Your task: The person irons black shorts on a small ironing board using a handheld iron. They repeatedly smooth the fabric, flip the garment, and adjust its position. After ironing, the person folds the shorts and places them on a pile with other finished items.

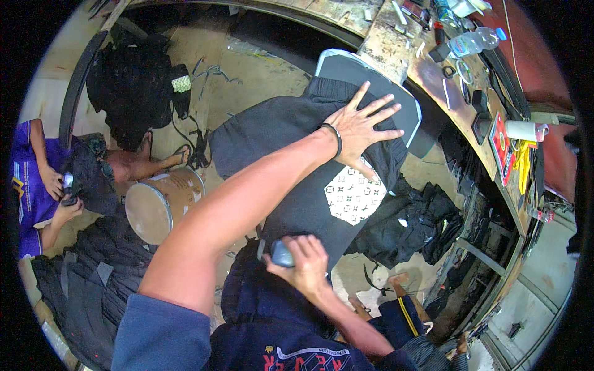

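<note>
A black garment (pixel 272 133) with a gathered elastic waistband is drawn over a dark, light-edged board (pixel 356 65). On the garment lies a white patch (pixel 356 195) printed with small black motifs. My left hand (pixel 365 127), a black band at its wrist, is spread flat over the garment near the waistband, its thumb reaching the patch's upper edge. Lower down, my right hand (pixel 303 263) is closed round a small blue-grey object (pixel 283 253) beside the garment's lower part; its exact kind is unclear.
A wooden bench (pixel 427 62) at the upper right bears a plastic bottle (pixel 473 43), tape rolls and scraps. A cylindrical drum (pixel 148 213) stands at left, beside a seated person in purple (pixel 37 179). Black garments (pixel 411 219) are heaped around. Another person's legs (pixel 396 309) show lower right.
</note>
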Demonstrator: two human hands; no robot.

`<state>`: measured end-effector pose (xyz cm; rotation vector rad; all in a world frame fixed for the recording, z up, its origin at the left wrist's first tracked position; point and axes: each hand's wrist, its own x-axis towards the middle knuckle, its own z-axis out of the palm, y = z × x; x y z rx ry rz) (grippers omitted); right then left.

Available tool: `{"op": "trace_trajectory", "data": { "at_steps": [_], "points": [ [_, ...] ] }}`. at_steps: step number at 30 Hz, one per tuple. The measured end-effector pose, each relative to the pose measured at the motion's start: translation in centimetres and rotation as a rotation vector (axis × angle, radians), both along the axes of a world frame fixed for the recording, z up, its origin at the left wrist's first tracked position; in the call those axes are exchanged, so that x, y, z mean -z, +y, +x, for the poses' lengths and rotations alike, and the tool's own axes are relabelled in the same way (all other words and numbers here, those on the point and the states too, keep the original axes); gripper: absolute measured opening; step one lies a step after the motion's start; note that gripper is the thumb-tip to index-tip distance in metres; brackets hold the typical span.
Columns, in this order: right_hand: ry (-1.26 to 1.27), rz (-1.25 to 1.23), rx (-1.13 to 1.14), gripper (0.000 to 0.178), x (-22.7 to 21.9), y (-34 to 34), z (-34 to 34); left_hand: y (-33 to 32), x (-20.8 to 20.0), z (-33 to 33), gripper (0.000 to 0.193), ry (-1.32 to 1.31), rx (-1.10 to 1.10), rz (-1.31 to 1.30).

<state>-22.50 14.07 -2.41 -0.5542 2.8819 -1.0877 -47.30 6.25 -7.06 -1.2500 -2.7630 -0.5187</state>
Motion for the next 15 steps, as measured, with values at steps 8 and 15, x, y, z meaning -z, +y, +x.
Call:
{"op": "trace_trajectory", "data": {
  "at_steps": [8, 15],
  "points": [
    [-0.008, -0.103, -0.081, 0.052, 0.6, 2.7, 0.9, 0.3, 0.0, 0.4, 0.121, 0.027, -0.053, -0.068],
    [0.083, -0.003, 0.033, 0.045, -0.8, 4.0, 0.8, 0.6, 0.1, 0.8, 0.117, 0.045, -0.09, -0.066]
  ]
}}
